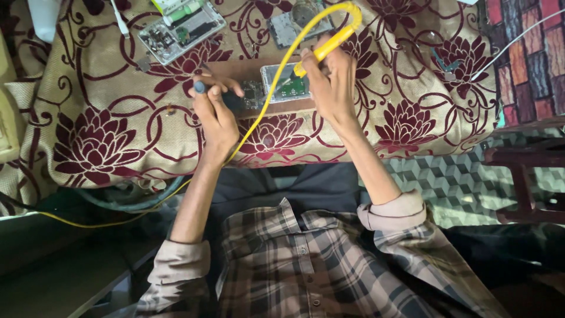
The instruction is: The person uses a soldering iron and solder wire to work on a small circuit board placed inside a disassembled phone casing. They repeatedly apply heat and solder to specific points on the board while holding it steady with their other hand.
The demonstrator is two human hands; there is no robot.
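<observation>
Cloth: a beige table cover (106,118) patterned with maroon flowers and scrolls.
Far edge: an opened circuit board (182,29) and a second opened gadget (291,23) lying well apart.
Right: a white cable (512,44), a dark wooden stool (524,176), a cube-patterned floor (453,182).

Woven floral tablecloth (106,135) (matt); glossy yellow plastic tool (329,44).
</observation>
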